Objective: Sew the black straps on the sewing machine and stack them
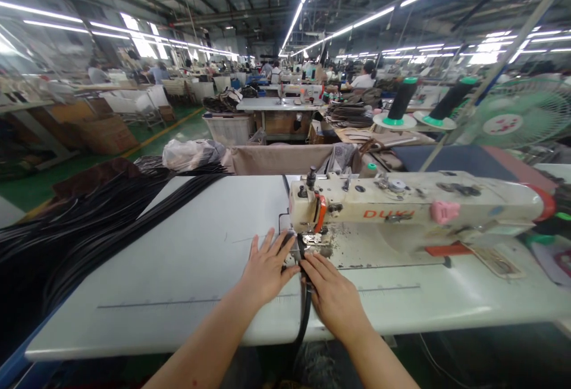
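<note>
A wide white desk [187, 258] carries a cream sewing machine [414, 207], the landmark here. Left of the machine, a big heap of black straps [80, 228] spreads over the desk's far-left edge. Directly under the machine's needle end, a narrow black strap [306, 294] runs toward the near desk edge and hangs over it. The left hand [266, 270] lies flat just left of this strap, fingers spread and released. The right hand [334, 300] presses its right side, fingers extended, grasping nothing.
</note>
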A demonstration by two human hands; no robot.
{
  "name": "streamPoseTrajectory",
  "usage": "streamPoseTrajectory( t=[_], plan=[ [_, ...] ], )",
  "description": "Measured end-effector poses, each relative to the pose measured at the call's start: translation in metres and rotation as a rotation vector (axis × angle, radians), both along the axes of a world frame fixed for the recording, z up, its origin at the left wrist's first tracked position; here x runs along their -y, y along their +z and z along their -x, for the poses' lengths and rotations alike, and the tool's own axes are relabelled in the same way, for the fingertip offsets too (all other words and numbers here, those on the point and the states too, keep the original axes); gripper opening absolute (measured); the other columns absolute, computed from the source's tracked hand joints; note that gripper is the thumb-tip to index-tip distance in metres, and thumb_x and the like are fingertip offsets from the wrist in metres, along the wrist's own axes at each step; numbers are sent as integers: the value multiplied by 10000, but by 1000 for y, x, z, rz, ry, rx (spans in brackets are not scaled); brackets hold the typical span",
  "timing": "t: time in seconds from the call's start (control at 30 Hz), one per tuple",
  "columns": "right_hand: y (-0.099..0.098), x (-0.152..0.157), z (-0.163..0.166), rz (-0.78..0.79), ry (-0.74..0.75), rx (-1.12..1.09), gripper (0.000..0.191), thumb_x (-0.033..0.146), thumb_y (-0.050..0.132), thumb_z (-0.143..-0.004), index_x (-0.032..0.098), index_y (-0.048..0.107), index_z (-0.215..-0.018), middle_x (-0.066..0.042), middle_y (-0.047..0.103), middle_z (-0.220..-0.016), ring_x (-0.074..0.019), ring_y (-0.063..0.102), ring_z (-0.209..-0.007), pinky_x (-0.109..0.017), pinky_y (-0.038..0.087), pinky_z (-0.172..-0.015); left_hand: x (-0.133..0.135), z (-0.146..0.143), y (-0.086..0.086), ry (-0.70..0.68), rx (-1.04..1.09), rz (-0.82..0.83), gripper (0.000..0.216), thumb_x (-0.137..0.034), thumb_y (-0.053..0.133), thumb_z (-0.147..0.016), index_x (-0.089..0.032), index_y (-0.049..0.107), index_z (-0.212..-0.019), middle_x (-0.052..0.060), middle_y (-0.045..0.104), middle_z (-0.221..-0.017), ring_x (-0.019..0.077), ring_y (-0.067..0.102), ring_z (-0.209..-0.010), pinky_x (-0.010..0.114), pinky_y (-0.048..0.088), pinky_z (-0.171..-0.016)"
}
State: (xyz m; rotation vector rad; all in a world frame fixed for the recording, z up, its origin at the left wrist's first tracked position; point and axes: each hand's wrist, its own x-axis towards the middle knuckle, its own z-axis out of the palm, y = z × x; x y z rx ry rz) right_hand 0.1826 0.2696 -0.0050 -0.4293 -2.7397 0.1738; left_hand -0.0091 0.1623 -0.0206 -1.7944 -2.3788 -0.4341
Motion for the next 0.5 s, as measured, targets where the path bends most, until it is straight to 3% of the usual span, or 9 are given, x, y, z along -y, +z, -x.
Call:
streamPoseTrajectory(
  t=[0.1,0.23,0.37,0.5],
  plan=[
    [0,0,-2,26,-1,-6,658,-9,542,-805,180,614,-1432,-54,559,-1529,-237,446,-1464,-399,444,-1204,3,1,4,-42,-29,-51,596,-542,445,-1042,-322,376,-1591,53,387,-1662,366,293,-1547,709,204,-1224],
    [0,2,-2,3,-4,-2,623,13,502,-847,177,610,-1438,-54,565,-1522,-243,467,-1453,-411,465,-1187,5,-1,8,-256,-72,-90,457,-380,415,-1081,-244,500,-1509,51,544,-1553,240,351,-1534,567,192,-1287],
    [-8,-3,-3,-126,14,3,626,29,493,-857,181,591,-1456,-47,574,-1510,-248,542,-1393,-386,536,-1113,3,-2,0,-347,-142,-150,425,-205,431,-1059,-229,546,-1468,31,610,-1490,171,444,-1477,446,260,-1287],
    [-32,-24,-2,-310,86,-79,603,58,556,-833,196,618,-1417,-37,636,-1441,-222,642,-1281,-266,593,-995,-2,7,-12,-411,-230,-226,458,-171,494,-1021,-243,545,-1471,27,626,-1471,167,505,-1423,392,351,-1248]
  ],
)
